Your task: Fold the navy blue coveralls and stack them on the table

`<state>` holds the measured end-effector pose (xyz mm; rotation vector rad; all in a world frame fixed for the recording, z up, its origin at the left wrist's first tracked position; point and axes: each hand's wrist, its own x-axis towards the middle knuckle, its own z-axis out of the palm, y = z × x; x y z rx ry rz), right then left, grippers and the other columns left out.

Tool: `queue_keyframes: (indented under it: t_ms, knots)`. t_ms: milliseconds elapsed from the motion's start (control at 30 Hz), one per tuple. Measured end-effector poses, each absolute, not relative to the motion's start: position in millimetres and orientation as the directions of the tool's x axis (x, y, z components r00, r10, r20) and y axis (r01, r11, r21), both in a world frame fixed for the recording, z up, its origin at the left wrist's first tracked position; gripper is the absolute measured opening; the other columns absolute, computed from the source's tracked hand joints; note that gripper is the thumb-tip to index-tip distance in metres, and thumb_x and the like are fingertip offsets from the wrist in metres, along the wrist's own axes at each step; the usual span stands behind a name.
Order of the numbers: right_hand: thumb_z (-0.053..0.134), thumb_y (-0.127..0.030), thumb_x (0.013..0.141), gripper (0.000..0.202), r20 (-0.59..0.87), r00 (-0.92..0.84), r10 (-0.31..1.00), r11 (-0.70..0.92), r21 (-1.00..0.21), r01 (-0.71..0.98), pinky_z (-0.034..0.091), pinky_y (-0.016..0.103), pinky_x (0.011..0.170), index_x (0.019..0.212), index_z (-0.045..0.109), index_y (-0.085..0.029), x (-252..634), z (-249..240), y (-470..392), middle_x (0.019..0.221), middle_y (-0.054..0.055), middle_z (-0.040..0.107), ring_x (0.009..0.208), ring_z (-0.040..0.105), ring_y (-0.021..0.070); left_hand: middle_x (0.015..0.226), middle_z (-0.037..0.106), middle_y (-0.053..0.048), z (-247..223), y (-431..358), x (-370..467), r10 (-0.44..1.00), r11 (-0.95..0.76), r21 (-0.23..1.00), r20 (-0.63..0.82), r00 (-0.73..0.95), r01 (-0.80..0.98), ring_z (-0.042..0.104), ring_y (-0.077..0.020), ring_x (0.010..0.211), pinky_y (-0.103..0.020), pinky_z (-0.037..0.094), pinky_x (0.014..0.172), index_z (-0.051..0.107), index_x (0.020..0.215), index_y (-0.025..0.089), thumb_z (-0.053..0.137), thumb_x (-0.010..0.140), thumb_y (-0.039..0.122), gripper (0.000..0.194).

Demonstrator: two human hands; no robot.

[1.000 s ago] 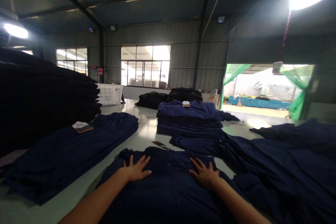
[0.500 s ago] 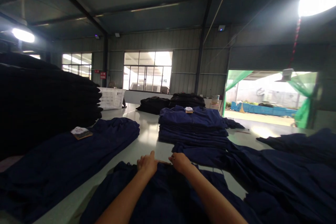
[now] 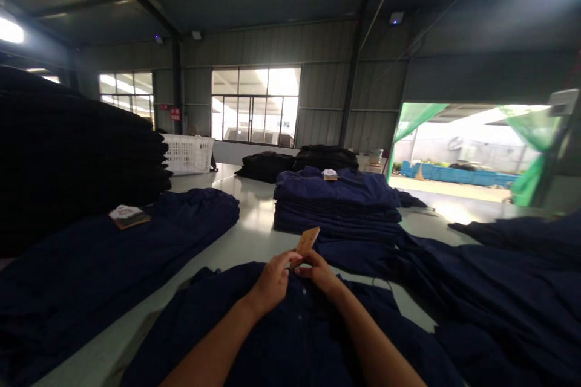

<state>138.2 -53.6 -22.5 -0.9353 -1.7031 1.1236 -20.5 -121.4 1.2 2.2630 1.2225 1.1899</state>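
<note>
A dark navy garment point(image 3: 290, 326) with small buttons down its front lies spread on the table in front of me. At its collar end, a brown hang tag point(image 3: 309, 240) stands up tilted between my hands. My left hand point(image 3: 271, 283) pinches its lower part from the left, fingers closed. From the right, my right hand point(image 3: 321, 273) is closed on the same tag, thumb and fingers near the collar. The tag's lower end is hidden by the fingers. Just beyond my hands is a stack of folded navy garments point(image 3: 336, 205) with a tag on top.
Another navy garment point(image 3: 181, 224) with a tag lies left, beside a tall black garment pile point(image 3: 82, 151). More navy garments point(image 3: 494, 272) spread over the right side. A white plastic basket point(image 3: 188, 155) and black folded stacks point(image 3: 267, 166) stand farther back on the pale table point(image 3: 256, 214).
The hands, earlier apart at the collar, have come together. The brown tag is now raised between them, and the garment's buttoned front shows. The view has tipped slightly down.
</note>
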Motion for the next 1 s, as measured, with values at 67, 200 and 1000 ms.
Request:
queue_keyframes:
  t_ms: [67,200,1000]
  knots:
    - [0.074,-0.026,0.048,0.038,0.261,-0.400,0.879,0.260,-0.964,-0.059,0.042,0.039,0.088,0.085,0.066,-0.018,143,-14,-58,0.086,0.004,0.070,0.086,0.062,0.0231,0.100,0.064,-0.003,2,-122,-20,0.802,-0.593,0.692,0.549,0.235,0.412,0.058,-0.0146,0.097,-0.030,0.043,0.089,0.051,0.087,0.022,0.034,0.069,0.004,0.031]
    - [0.068,-0.019,0.050,0.032,0.189,-0.518,0.834,0.177,-0.982,-0.072,0.045,0.040,0.083,0.082,0.068,-0.017,152,-5,-63,0.077,0.003,0.071,0.078,0.065,0.0217,0.087,0.063,0.001,2,-119,-24,0.839,-0.529,0.790,0.542,0.049,0.309,0.060,-0.0131,0.087,-0.026,0.046,0.080,0.036,0.069,0.023,0.036,0.066,0.002,0.021]
    - [0.049,-0.017,0.062,0.036,0.171,-0.431,0.886,0.394,-0.768,0.506,0.044,0.027,0.073,0.093,0.068,-0.014,142,-4,-73,0.088,0.006,0.069,0.079,0.059,0.0177,0.097,0.066,-0.002,-4,-125,-23,0.947,-0.266,0.502,0.297,0.124,0.823,0.055,-0.0194,0.098,-0.034,0.036,0.087,0.061,0.097,0.025,0.047,0.077,0.017,0.026]
